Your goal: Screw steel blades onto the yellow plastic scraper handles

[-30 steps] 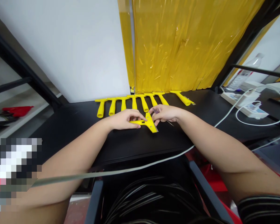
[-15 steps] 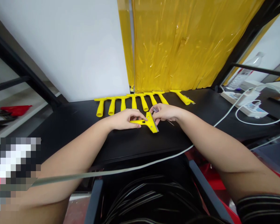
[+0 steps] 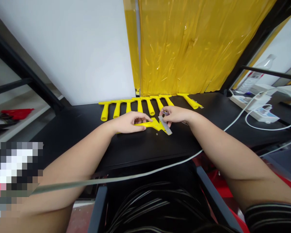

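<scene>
My left hand (image 3: 134, 122) is closed around the handle of a yellow scraper (image 3: 157, 123), held low over the black table with its wide head pointing right. Between the thumb and fingers of my right hand (image 3: 172, 115) is a flat metal scraper blade (image 3: 166, 126), slanting across the scraper's head and partly covering it. A thin tool with a purplish handle, seemingly a screwdriver (image 3: 165, 113), is tucked in the same hand, mostly hidden by the fingers. Just below the scraper a tiny metal piece (image 3: 156, 134) lies on the table.
Several yellow scrapers (image 3: 116, 110) lie in a row along the back of the black table (image 3: 135, 149), with one scraper (image 3: 189, 101) set apart at right. White power strips (image 3: 263, 113) and a plastic bottle (image 3: 255, 74) stand farther right. A pale cable (image 3: 145, 174) crosses in front.
The metal blade has come away from its place along the scraper's edge and is now pinched in my right hand. A tiny metal piece now shows on the table.
</scene>
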Demonstrator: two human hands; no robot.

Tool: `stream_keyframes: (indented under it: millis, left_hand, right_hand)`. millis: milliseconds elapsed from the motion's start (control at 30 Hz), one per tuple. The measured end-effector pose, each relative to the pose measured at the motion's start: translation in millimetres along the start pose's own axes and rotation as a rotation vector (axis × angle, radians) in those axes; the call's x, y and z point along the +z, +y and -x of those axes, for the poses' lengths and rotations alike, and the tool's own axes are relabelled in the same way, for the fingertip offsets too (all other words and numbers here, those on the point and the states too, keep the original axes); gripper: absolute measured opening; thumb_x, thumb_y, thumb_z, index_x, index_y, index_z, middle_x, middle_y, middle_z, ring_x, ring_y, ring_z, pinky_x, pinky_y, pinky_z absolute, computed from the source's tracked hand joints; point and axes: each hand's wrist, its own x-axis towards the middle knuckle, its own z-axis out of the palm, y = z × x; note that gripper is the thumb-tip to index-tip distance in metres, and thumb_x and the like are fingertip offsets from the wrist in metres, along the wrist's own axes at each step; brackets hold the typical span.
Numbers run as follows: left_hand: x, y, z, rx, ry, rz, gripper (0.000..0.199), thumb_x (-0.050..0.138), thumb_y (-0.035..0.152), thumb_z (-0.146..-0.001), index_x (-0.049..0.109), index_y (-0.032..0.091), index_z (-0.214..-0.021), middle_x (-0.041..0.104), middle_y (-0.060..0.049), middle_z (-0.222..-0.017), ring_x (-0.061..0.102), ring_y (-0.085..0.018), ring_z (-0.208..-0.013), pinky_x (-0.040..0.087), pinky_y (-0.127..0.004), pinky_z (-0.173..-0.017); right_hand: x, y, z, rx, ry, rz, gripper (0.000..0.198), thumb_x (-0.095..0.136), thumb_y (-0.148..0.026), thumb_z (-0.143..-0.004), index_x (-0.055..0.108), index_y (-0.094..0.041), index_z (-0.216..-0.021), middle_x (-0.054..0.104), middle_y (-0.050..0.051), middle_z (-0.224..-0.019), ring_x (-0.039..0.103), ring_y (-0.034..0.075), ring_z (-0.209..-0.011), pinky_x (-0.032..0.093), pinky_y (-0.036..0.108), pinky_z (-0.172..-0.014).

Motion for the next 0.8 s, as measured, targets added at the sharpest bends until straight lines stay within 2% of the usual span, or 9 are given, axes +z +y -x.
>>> stream_keyframes:
  millis: [67,233,500,700,800]
  left_hand:
    - [-0.7,0.3,0.6,-0.008,0.007,0.019,0.043,0.073,0.04,-0.091,0.072,0.024,-0.131,0.072,-0.005,-0.102,0.062,-0.018,-0.087,0.051,-0.032,-0.078]
    - [-2.0,4.0,0.9,-0.043,0.011,0.07,0.041,0.069,0.037,-0.092,0.072,0.021,-0.13,0.073,-0.007,-0.103,0.064,-0.018,-0.086,0.052,-0.032,-0.076]
    - [-0.6,1.9,-1.3,-0.122,0.003,0.04,0.041,0.063,0.036,-0.092,0.072,0.018,-0.128,0.077,-0.008,-0.115,0.07,-0.021,-0.096,0.055,-0.036,-0.087]
    - [3.2,1.5,-1.7,-0.158,-0.025,0.072,0.046,0.056,0.04,-0.099,0.063,0.016,-0.137,0.077,-0.008,-0.109,0.073,-0.023,-0.103,0.055,-0.039,-0.095]
    - [5.2,5.6,-0.9,-0.165,-0.034,0.088,0.052,0.053,0.038,-0.101,0.052,0.017,-0.148,0.077,-0.007,-0.105,0.074,-0.022,-0.1,0.056,-0.037,-0.092]
  right_hand:
    - [0.7,1.3,-1.2,-0.004,-0.005,0.015,0.029,0.072,-0.001,-0.079,0.063,-0.017,-0.101,0.075,0.003,-0.078,0.073,0.016,-0.06,0.059,0.024,-0.059]
    - [0.3,7.5,-7.6,-0.03,-0.013,0.077,0.028,0.071,-0.005,-0.081,0.065,-0.017,-0.105,0.076,0.005,-0.091,0.074,0.015,-0.061,0.058,0.025,-0.061]
    - [-5.0,6.7,-6.5,-0.045,-0.047,0.19,0.03,0.072,-0.004,-0.078,0.066,-0.018,-0.104,0.073,0.001,-0.082,0.071,0.015,-0.059,0.052,0.026,-0.062]
    - [-7.9,6.1,-5.5,-0.094,0.031,0.218,0.024,0.075,-0.008,-0.08,0.065,-0.018,-0.1,0.067,-0.001,-0.081,0.067,0.013,-0.06,0.049,0.025,-0.06]
    - [-8.3,7.2,-7.1,-0.2,0.063,0.198,0.021,0.073,-0.012,-0.085,0.066,-0.018,-0.103,0.066,-0.001,-0.083,0.064,0.011,-0.062,0.049,0.024,-0.063]
